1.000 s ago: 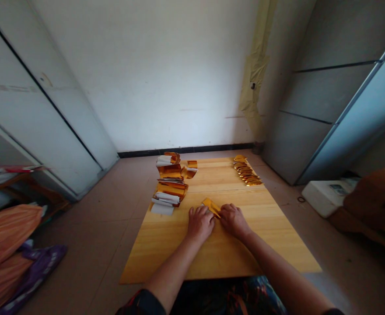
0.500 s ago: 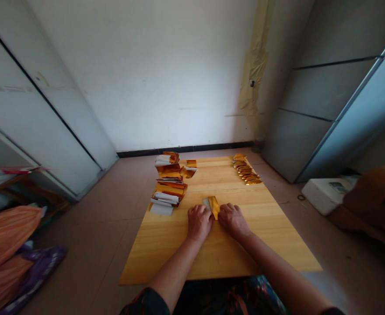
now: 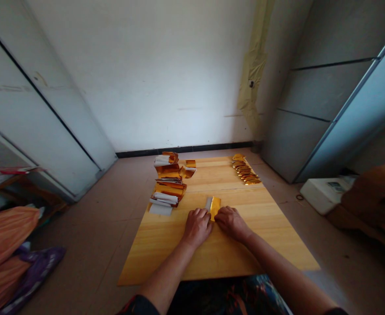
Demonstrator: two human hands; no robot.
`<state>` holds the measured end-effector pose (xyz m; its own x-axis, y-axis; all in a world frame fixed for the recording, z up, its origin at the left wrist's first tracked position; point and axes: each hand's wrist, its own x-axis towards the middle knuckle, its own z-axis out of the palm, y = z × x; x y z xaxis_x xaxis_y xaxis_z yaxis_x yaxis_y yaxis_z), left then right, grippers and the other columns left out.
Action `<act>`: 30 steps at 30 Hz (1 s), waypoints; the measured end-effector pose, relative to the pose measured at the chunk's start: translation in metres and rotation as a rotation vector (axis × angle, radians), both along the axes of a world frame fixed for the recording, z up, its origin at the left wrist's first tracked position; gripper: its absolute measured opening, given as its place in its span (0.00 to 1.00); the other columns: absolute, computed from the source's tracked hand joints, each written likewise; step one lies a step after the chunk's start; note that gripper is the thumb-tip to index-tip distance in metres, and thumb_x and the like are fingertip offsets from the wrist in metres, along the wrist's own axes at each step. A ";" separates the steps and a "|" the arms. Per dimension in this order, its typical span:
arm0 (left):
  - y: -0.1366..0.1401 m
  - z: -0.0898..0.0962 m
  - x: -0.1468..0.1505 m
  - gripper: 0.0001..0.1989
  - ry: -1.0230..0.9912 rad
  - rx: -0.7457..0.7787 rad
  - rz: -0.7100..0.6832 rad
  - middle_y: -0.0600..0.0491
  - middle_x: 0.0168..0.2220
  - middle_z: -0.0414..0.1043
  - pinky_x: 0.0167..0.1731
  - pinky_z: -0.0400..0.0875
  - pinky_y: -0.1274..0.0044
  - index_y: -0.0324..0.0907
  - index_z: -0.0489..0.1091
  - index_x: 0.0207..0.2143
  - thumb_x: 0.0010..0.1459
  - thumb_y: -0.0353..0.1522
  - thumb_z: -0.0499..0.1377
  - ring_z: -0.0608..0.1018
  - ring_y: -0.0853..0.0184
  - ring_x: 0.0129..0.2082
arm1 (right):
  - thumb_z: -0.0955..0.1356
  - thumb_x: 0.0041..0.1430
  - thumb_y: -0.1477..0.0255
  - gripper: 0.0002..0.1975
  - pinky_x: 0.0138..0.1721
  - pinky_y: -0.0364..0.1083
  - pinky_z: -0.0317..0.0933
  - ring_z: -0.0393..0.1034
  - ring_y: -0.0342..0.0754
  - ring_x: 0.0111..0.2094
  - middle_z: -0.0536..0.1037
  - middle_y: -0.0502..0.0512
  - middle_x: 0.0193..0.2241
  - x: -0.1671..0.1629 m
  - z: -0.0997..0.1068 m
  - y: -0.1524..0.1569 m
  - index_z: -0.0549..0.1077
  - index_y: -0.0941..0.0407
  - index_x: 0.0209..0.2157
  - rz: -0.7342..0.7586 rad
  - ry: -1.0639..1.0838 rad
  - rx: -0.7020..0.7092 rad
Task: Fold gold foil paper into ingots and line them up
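Note:
A sheet of gold foil paper (image 3: pixel 215 205) lies on the wooden table (image 3: pixel 232 258) in front of me, partly folded over, with its pale back showing along the left side. My left hand (image 3: pixel 197 224) is at its lower left edge, fingers curled and pressed on the paper. My right hand (image 3: pixel 232 222) grips its lower right edge, with the fingers bent together. The fingertips of both hands are partly hidden. At the table's left edge stand stacks of gold and white paper sheets (image 3: pixel 169 190). A row of folded gold paper pieces (image 3: pixel 245 169) lies at the far right.
A white wall (image 3: pixel 166 87) with a black skirting strip stands behind the table. On the right are a grey cabinet (image 3: pixel 310 100) and a white box (image 3: pixel 322 194) on the floor side. Orange cloth (image 3: pixel 8 236) and a purple bag (image 3: pixel 38 271) lie at left.
The gold flap of the sheet now lies flatter and wider, and less of the pale back shows. My right hand has moved slightly left; my left hand slid slightly left and down.

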<state>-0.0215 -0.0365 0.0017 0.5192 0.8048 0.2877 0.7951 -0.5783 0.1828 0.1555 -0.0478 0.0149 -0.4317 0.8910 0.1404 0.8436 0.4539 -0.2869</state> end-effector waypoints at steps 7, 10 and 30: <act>0.017 -0.008 -0.014 0.04 -0.070 -0.001 -0.096 0.52 0.39 0.71 0.42 0.65 0.73 0.43 0.73 0.33 0.56 0.30 0.58 0.69 0.66 0.41 | 0.65 0.60 0.69 0.08 0.42 0.45 0.53 0.64 0.47 0.42 0.74 0.53 0.39 0.000 -0.006 0.007 0.77 0.49 0.34 0.062 0.055 0.020; 0.019 -0.012 -0.014 0.04 -0.092 0.024 -0.129 0.52 0.38 0.71 0.42 0.65 0.73 0.43 0.73 0.33 0.56 0.29 0.57 0.69 0.66 0.40 | 0.65 0.60 0.68 0.08 0.45 0.46 0.53 0.64 0.47 0.43 0.75 0.52 0.41 0.005 -0.011 0.013 0.77 0.49 0.34 0.134 0.085 0.047; 0.015 -0.014 -0.014 0.04 -0.093 0.052 -0.116 0.52 0.35 0.73 0.39 0.63 0.72 0.43 0.72 0.34 0.55 0.32 0.59 0.71 0.64 0.38 | 0.63 0.62 0.61 0.13 0.42 0.47 0.50 0.64 0.47 0.40 0.75 0.53 0.38 0.009 -0.023 0.027 0.76 0.50 0.36 0.163 0.127 0.086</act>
<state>-0.0350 -0.0213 -0.0118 0.5771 0.7238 0.3781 0.7035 -0.6758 0.2201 0.1647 -0.0205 -0.0080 -0.5434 0.7932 0.2750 0.7163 0.6089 -0.3407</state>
